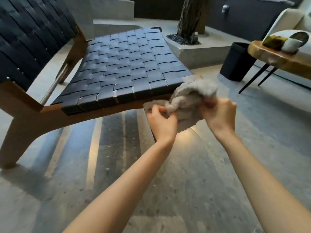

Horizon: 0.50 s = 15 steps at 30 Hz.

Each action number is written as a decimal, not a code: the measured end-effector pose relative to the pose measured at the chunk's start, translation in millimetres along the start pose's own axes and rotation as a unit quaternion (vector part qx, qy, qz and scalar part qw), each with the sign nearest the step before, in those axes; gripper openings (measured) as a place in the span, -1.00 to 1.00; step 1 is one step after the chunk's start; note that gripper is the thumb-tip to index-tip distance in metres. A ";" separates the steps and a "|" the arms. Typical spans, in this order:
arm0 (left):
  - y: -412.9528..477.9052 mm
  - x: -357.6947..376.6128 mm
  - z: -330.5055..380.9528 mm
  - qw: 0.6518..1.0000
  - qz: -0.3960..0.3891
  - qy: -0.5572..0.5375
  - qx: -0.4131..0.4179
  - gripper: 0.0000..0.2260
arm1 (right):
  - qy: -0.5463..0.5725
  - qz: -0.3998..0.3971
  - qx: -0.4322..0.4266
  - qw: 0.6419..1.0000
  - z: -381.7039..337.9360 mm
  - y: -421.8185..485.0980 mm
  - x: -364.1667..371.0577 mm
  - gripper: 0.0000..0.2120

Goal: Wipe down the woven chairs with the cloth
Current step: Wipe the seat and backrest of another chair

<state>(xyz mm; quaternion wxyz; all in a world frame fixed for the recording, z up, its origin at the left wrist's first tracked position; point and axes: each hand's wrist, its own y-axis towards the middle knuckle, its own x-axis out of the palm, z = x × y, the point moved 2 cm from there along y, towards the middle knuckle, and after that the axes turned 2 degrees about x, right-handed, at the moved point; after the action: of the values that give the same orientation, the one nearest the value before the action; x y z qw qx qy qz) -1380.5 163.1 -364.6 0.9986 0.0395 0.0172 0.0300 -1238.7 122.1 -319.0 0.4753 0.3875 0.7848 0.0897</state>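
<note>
- Bunching up mid-air: grey cloth [190, 100], crumpled and twisted, hanging just off the front right corner of the woven chair [124, 64]; cannot tell whether touching the seat edge or only overlapping it from this view.
- Held from both sides: left hand [161, 121] with fingers [159, 109] curled round a twisted fold at the lower left, right hand [220, 115] gripping the opposite side, fingertips buried in the fabric.
- Judged as regathering the cloth before a wiping pass, not yet wiping.
- Best done by shaking out the twist, folding into a flat pad with a fresh face outward, and tucking loose tails in to avoid dragging on the floor [185, 174].
- Then worth laying the pad flat on the black straps and following the weave, pressing lightly into the overlaps, likely dust traps.
- Not to be skipped: the dark woven backrest [30, 36] at upper left and the wooden frame [101, 115] under the seat front.
- Further out, to the right: a black bin [235, 63] on the floor, beside a wooden table [276, 56] on thin dark legs; behind the seat, a tree trunk [190, 15] rising from a pebbled planter.
</note>
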 end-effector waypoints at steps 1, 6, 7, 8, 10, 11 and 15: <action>-0.2 -8.5 -10.1 0.999 0.014 -0.006 -0.029 -0.85 | 0.009 -0.039 0.024 0.999 2.3 -7.9 7.0 -0.89; -16.0 -61.4 -58.6 0.992 0.082 0.025 -0.092 -0.79 | -0.003 -0.392 0.090 0.916 12.8 -44.6 47.2 -0.69; -21.0 -69.7 -66.6 0.992 0.083 0.019 -0.093 -0.81 | -0.006 -0.407 0.084 0.910 14.6 -47.4 50.7 -0.62; -24.9 -76.3 -72.6 0.993 0.080 0.009 -0.091 -0.83 | -0.005 -0.400 0.076 0.913 15.4 -48.9 53.3 -0.58; -26.0 -83.4 -76.4 0.994 0.076 -0.011 -0.078 -0.85 | 0.003 -0.360 0.056 0.931 13.3 -49.7 57.1 -0.62; -23.3 -84.1 -74.3 0.994 0.079 -0.017 -0.068 -0.86 | 0.010 -0.331 0.044 0.943 9.9 -49.7 58.6 -0.66; 3.5 -73.8 -53.7 0.995 0.090 -0.036 -0.037 -0.84 | 0.070 -0.128 0.014 0.989 -6.1 -44.8 62.6 -0.78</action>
<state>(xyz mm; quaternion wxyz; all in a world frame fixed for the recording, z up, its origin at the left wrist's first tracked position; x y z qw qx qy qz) -1456.3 166.2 -415.4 0.9926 0.0046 -0.0232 0.1195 -1282.7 136.3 -380.9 0.4214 0.2830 0.8604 0.0441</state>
